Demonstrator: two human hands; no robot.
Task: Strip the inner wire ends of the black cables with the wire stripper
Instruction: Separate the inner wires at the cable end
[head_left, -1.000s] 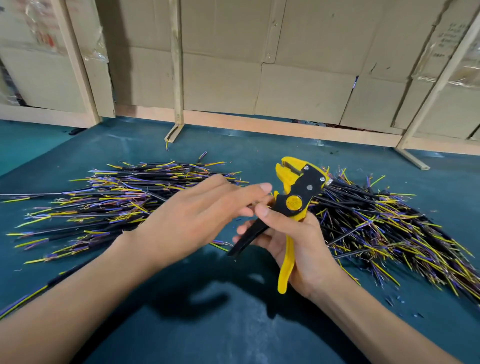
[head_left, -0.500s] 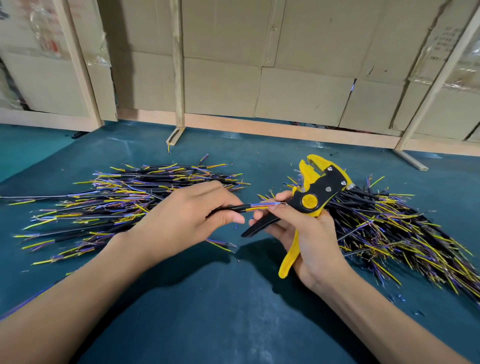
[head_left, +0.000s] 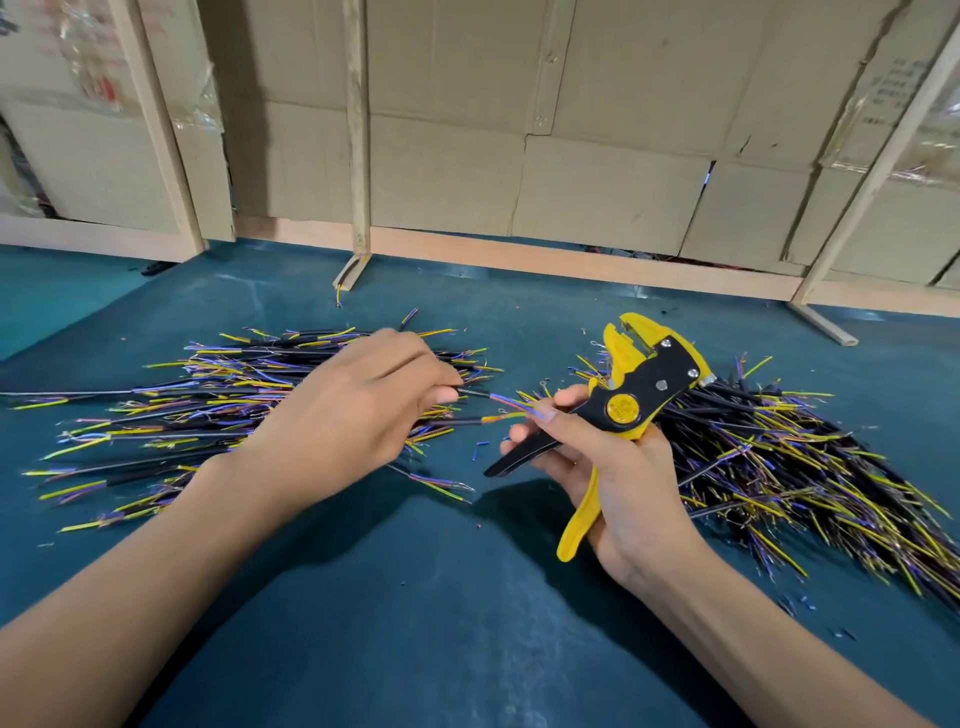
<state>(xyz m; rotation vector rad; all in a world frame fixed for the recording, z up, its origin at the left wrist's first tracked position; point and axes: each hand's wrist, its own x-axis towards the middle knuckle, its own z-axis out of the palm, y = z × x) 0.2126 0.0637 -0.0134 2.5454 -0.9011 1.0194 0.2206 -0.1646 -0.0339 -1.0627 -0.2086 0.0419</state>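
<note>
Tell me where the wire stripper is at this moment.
In the head view, the wire stripper is right of centre, gripped in the right hand, above the green mat and beside the right cable pile.

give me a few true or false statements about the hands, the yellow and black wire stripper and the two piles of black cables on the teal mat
1. The right hand grips the yellow and black wire stripper. True.
2. The left hand lies flat and holds nothing. False: it pinches a black cable with coloured inner wires.
3. The held cable's wire ends are clamped in the stripper's head. False: they point toward the right hand's thumb, below the head, which holds nothing.
4. Piles of black cables lie on both sides, a left pile and a right pile, on the teal mat. True.
5. The wall behind is bare brick. False: flattened cardboard sheets with wooden slats cover it.
</note>
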